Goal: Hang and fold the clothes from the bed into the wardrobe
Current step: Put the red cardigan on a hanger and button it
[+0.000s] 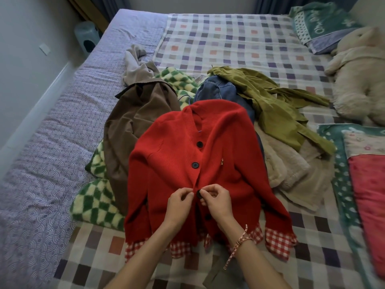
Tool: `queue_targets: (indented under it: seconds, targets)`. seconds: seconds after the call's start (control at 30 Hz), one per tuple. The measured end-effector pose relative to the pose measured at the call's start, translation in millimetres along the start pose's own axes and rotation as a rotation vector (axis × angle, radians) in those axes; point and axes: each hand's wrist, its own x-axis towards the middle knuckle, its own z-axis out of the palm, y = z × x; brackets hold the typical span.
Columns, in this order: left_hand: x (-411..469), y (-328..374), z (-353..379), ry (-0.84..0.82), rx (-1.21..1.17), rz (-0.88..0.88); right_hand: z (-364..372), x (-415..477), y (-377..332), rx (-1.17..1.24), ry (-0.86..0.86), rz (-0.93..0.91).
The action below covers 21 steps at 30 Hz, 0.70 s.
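Cardigan: a red cardigan [177,163] lies front up on the bed [229,38], collar far from the person, hem near.
Right hand: the right hand [216,202] pinches a black button [199,193] on the front band between thumb and fingertips.
Left hand: the left hand [180,202], fingers curled, pinches the band's edge just left of that button; the two hands nearly touch.
Other buttons: two [195,165] sit fastened beyond the grip, one nearer the wrists.
Hem: red-and-white check trim [277,240] shows under the cuffs and hem, on either side of the forearms.
Wrist: a red-and-white cord bracelet [241,240] circles the right wrist.
Left of the grip: a brown garment [133,126] over a green-and-cream checked fleece [98,203].
Beyond the grip: blue denim [214,90].
Right of the grip: an olive garment [270,105] and a cream fleece [291,170].
Far right: a pale plush toy [358,80].
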Motion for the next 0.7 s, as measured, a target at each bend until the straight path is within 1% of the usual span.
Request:
queue_targets:
  seconds: [0.07,0.17,0.3,0.37,0.5,0.7]
  targets:
    - [5,2,-2,-0.024,-0.133,-0.070,1,1,0,0.008,-0.018,0.007]
    - [8,4,-4,-0.071,-0.268,-0.157,0,3,-2,0.025,-0.045,0.006]
    - [10,2,-6,-0.179,-0.471,-0.338,-3,6,-3,-0.001,-0.082,-0.008]
    - [12,1,-7,-0.188,-0.463,-0.357,-3,7,-2,-0.011,-0.085,-0.008]
    - [16,-1,-7,-0.178,-0.424,-0.343,1,6,1,0.006,-0.036,0.008]
    - [15,-6,-9,-0.198,-0.627,-0.435,0,8,-1,-0.025,-0.062,-0.001]
